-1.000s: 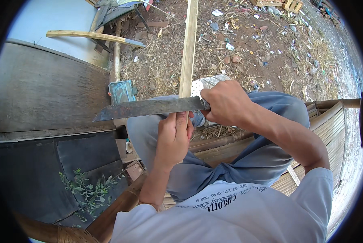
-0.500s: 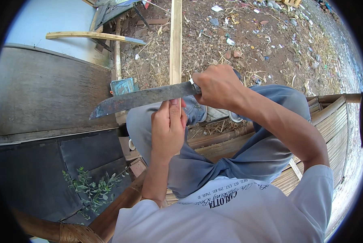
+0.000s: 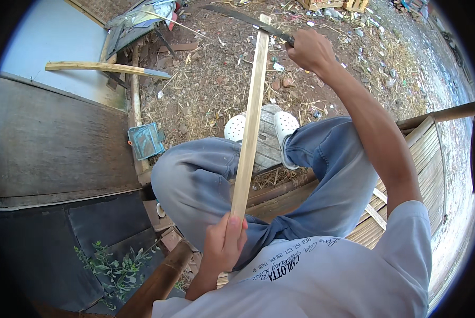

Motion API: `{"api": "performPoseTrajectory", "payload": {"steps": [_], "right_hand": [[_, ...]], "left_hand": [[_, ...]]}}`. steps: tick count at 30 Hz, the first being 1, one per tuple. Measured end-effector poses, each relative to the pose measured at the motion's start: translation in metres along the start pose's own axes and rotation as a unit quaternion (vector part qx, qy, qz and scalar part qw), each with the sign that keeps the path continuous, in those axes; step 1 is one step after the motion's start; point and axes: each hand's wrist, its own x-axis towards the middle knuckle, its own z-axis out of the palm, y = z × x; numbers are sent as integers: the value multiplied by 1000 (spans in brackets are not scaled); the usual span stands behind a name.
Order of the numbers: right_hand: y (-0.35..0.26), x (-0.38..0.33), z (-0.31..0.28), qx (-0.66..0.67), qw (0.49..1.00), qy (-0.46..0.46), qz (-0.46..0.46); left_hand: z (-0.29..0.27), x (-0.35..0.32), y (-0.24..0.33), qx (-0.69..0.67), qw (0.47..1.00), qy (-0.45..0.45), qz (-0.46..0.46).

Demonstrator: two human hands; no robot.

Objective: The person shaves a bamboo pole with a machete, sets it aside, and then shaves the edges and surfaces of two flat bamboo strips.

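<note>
So over at 9 o'clock there's just the dark wooden wall (image 3: 52,143) and a little blue-green box (image 3: 146,140) on the dirt, nothing we're touching. Our left hand (image 3: 224,245), down around 6 o'clock, is curled shut around the near end of the long pale bamboo strip (image 3: 251,122), which runs up from our lap toward 12 o'clock, over the grey trousers (image 3: 195,185) and the white clogs (image 3: 285,124). Up at 1 o'clock our right hand (image 3: 310,50) is fisted tight on the handle of the big knife (image 3: 243,18), blade lying across the strip's far tip. Judging from that, we're only at the very end of the strip, so the whole length looks left to work, though we can't tell how smooth it already is.
</note>
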Motion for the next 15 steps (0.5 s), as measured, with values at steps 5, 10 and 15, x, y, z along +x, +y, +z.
{"api": "performPoseTrajectory", "payload": {"steps": [5,10,15], "right_hand": [[33,7,-4,18,996,35,86],[-9,-25,-28,120,992,-22,19],[-80,-89,-43,212,968,-108,-81]], "left_hand": [[-19,-25,-7,-51,995,32,-84],[-23,-4,-4,-151,983,47,-88],[-26,44,29,-202,978,24,-47]]}}
